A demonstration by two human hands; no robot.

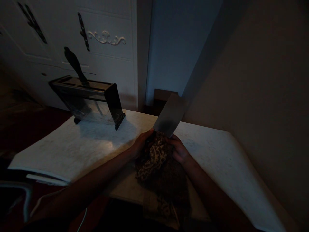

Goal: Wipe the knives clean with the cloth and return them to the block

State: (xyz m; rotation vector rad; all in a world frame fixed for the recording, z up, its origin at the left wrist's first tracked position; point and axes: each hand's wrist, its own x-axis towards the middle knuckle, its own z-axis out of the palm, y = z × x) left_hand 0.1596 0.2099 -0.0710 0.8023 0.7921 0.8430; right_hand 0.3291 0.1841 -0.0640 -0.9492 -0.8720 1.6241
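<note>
A cleaver (pixel 170 112) with a broad blade points away from me, tilted up to the right above the table. My left hand (pixel 142 143) is closed around its dark handle, which is mostly hidden. Bunched below the blade is a brown patterned cloth (pixel 154 159), its lower end draping over the table's near edge. My right hand (pixel 179 149) grips this cloth beside the lower corner of the blade. The fingertips there are partly hidden in the dim light.
On the pale marbled table (pixel 205 145), a see-through knife block (pixel 91 103) stands at the back left, with a black-handled knife (pixel 74 64) sticking out. White cabinets (pixel 111 67) rise behind it. A wall (pixel 253 80) borders the right side. A thin cable (pixel 83 219) hangs near the front.
</note>
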